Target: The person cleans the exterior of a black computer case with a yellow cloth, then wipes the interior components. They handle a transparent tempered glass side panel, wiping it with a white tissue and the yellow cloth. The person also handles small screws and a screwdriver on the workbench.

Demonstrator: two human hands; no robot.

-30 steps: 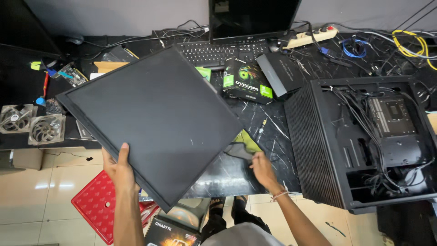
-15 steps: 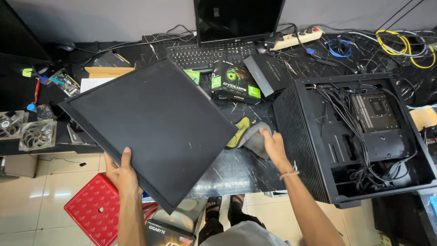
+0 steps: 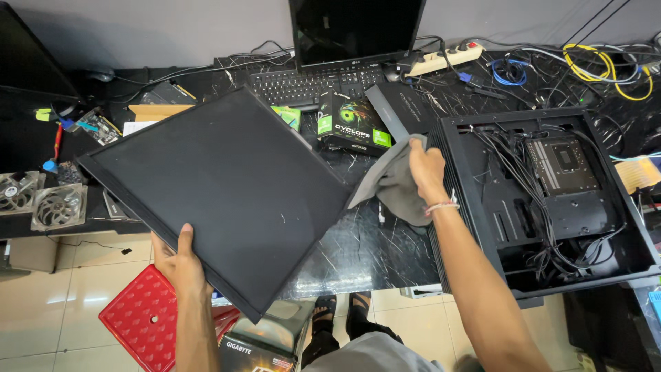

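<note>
Our left hand (image 3: 180, 265) grips the lower edge of a large black side panel (image 3: 220, 193), thumb on top and fingers closed underneath, so that the panel is held tilted above the near edge of the tabletop (image 3: 365, 248), one corner pointing toward the floor and the opposite edge reaching toward the keyboard (image 3: 303, 86). Our right hand (image 3: 425, 165) is closed around a grey cloth (image 3: 392, 186), which hangs bunched from the fingers just beside the panel's right corner and close to the left wall of the open black computer case (image 3: 551, 200). The cloth does not appear to touch the panel face at this moment. We judge the step in hand to be the wiping of the panel: the panel is presented, the cloth is lifted, and contact is not yet made. The next move calls for a flat spread of the cloth against the panel face and a firm hold by the left hand, since the panel is supported at one edge only and could pivot under pressure. Beyond the hands, a green and black graphics card box (image 3: 354, 124) lies behind the panel, a monitor (image 3: 354, 31) stands at the rear, two loose case fans (image 3: 41, 200) rest at far left, and a red perforated tray (image 3: 148, 320) lies on the floor (image 3: 48, 310) below.
</note>
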